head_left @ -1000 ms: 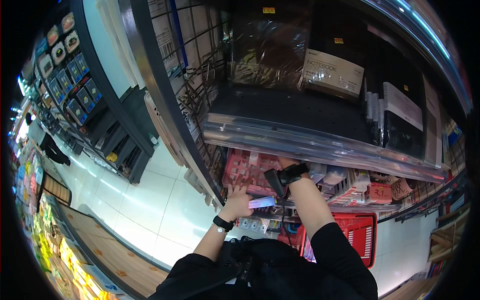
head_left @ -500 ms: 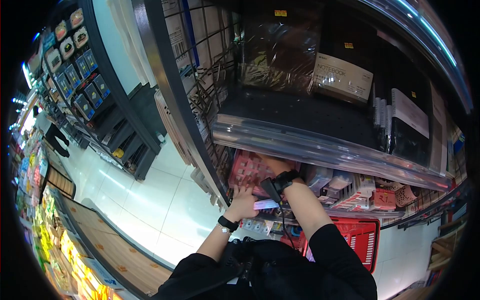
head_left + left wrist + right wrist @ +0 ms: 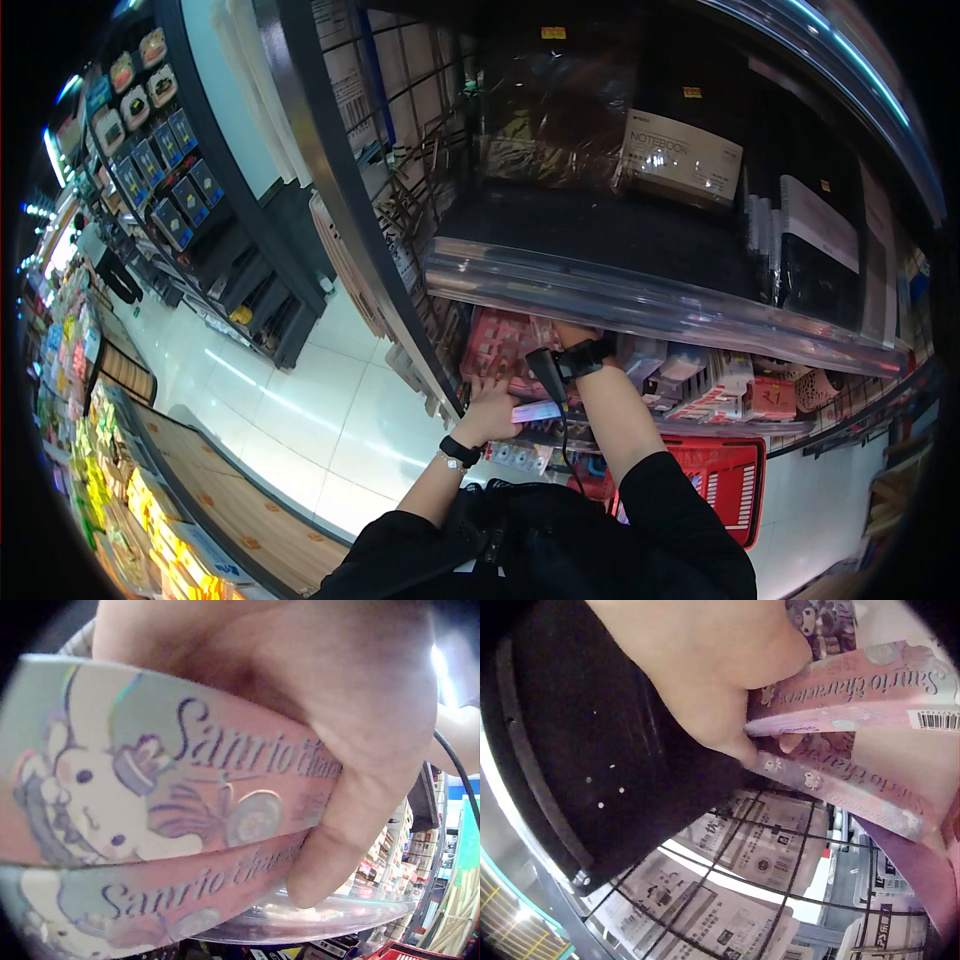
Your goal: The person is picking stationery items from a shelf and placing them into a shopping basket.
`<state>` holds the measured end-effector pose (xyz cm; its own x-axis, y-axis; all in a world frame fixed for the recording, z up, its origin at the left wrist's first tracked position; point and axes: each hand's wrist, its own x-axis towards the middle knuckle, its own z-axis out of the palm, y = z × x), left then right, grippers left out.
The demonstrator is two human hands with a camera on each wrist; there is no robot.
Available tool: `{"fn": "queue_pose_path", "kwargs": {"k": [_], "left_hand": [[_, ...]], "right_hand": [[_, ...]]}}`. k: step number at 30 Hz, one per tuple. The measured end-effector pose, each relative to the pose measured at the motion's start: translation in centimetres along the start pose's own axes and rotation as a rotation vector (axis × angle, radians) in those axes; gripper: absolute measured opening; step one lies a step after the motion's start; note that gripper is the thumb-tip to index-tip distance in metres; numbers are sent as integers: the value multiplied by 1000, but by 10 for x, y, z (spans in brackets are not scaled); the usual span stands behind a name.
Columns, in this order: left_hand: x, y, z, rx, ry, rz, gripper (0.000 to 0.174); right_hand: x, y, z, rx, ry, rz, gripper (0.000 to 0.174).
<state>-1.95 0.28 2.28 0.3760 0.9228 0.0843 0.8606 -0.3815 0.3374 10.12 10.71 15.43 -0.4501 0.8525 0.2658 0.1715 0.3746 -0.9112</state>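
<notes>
A person in black sleeves stands at a store shelf, both hands busy on the tier under a clear shelf lip [image 3: 640, 300]. The left hand [image 3: 488, 410] grips a slim pastel box [image 3: 537, 411] at the shelf's front edge, just below the right wrist; the left wrist view shows the thumb [image 3: 337, 825] and curled fingers clamped round that box [image 3: 187, 787], which is printed with a cartoon rabbit and the words "Sanrio characters". The right hand [image 3: 566, 333] reaches in beneath the lip, where it is largely hidden in the head view. Seen from the right wrist, its fingers [image 3: 705, 682] close on the end of a pink box [image 3: 847, 690] with a barcode, which lies on top of a second box [image 3: 832, 787] of the same design. That stock sits beside a row of pink packs [image 3: 500, 345], which fills the left end of the tier. Behind it, a wire grid [image 3: 780, 825] fronts paper-wrapped packets [image 3: 742, 859]. On the tier above stands a black book labelled "NOTEBOOK" [image 3: 680, 155]. A red basket [image 3: 725, 480] sits low at the person's right, over a pale tiled floor [image 3: 300, 400].
</notes>
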Motion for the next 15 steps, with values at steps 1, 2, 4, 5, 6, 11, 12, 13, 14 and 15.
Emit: {"fn": "queue_pose_path", "kwargs": {"k": [1,2,4,5,6,11,12,13,14,15], "left_hand": [[1,1,-2,5,17,6,32],[-3,1,1,5,17,6,32],[1,-3,2,-5,20,25,33],[-2,-1,-2,27,11,30,34],[1,-8,8,-42,33,46,35],[-2,-4,17,40,307,218,37],[-2,3,17,33,323,254,39],[-3,6,16,-9,267,252,46],[-8,6,17,-44,258,277,51],[-1,6,20,-86,243,350,56]], "right_hand": [[-3,-1,-2,6,11,4,31],[-3,-1,-3,12,8,11,32],[-10,-3,-8,22,74,20,32],[-10,-4,-4,28,71,27,32],[-16,-4,-11,28,138,41,32],[-56,-21,-10,105,22,217,43],[-84,-31,-11,186,-11,98,45],[-97,-21,-11,184,-50,123,42],[-99,-35,-14,209,-95,250,37],[-118,-29,-16,246,-135,11,34]]}}
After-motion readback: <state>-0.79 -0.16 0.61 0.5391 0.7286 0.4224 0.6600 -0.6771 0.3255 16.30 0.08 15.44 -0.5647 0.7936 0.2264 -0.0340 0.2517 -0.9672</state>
